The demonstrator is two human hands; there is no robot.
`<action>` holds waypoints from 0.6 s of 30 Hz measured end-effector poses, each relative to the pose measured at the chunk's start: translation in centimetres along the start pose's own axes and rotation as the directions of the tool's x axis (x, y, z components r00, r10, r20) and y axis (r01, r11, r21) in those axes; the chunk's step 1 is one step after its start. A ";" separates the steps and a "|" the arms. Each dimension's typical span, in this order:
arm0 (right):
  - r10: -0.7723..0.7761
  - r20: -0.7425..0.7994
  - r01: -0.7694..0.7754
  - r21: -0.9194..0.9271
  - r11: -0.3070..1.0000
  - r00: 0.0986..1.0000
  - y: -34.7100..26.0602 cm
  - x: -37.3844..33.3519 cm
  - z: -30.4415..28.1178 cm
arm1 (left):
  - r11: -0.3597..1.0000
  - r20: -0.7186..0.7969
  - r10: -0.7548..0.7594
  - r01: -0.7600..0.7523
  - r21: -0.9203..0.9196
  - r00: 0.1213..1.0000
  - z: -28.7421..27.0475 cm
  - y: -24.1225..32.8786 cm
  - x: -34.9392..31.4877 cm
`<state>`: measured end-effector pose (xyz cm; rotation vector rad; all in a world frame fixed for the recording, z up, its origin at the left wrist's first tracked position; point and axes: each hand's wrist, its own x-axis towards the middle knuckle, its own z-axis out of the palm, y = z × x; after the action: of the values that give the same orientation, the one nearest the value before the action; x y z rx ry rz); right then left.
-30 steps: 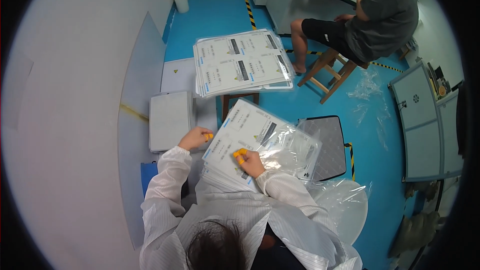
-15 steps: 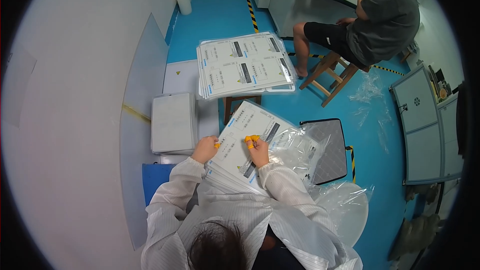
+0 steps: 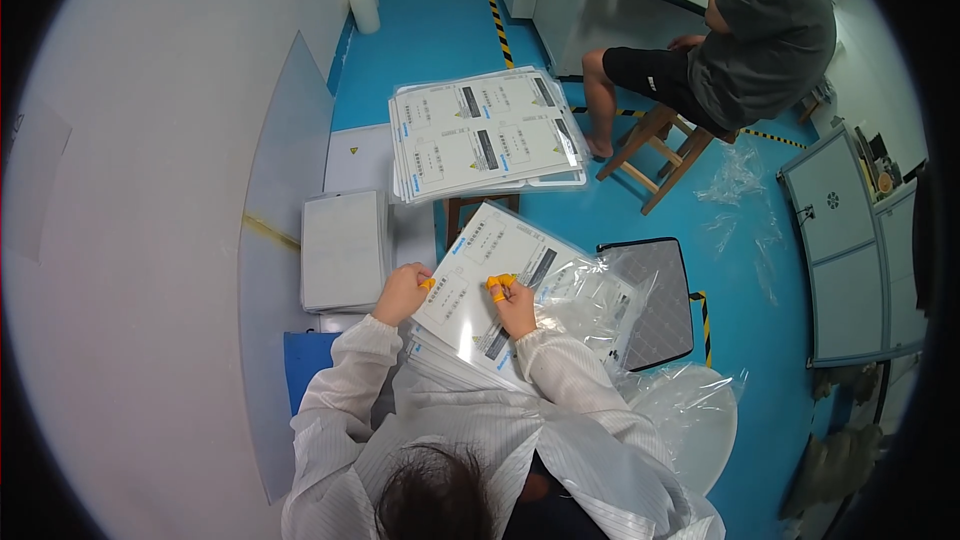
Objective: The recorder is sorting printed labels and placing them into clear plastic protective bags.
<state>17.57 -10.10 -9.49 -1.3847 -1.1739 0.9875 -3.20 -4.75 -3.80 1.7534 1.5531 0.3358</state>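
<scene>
A printed white sheet [image 3: 520, 237] with black blocks and blue marks tops a pile of similar sheets on my lap. My left hand [image 3: 402, 295] pinches its left edge, thumb and fingers closed. Over the middle of the sheet my right hand [image 3: 514, 308] has its fingers curled together, with orange finger cots on the tips; whatever they grip is too small to make out. Crumpled clear plastic film [image 3: 585, 300] covers the sheet's right part. The lower sheets [image 3: 445, 365] fan out at the near left, next to my sleeves.
Ahead, a stack of printed sheets [image 3: 487, 130] rests on a wooden stool [image 3: 462, 212]. A pile of blank white sheets [image 3: 343, 250] stands at left, near the wall. A grey quilted pad [image 3: 655, 300] lies at right. Far right, a person [image 3: 765, 50] sits on a wooden stool [image 3: 665, 145].
My left hand has moved slightly left and up with the sheet's edge. A bright glare now shows on the sheet. My right hand has hardly moved.
</scene>
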 end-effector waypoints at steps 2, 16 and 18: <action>0.043 0.036 -0.044 0.027 0.999 0.998 0.5 -0.1 -0.1 | 0.995 0.000 0.025 -0.025 -0.099 1.000 -0.7 0.4 -0.1; -0.050 0.389 0.173 -0.289 0.942 0.920 -4.6 -3.3 4.2 | 0.934 -0.012 0.024 -0.026 -0.357 1.000 0.7 0.6 -0.3; 0.021 0.359 0.096 -0.305 0.948 0.933 -3.8 -3.5 4.3 | 0.940 -0.033 0.050 -0.058 -0.336 0.998 0.7 0.7 -0.2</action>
<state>12.21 -12.74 -6.40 -1.4607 -1.6883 1.0871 -2.30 -5.18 -3.72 1.5284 1.3715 0.6140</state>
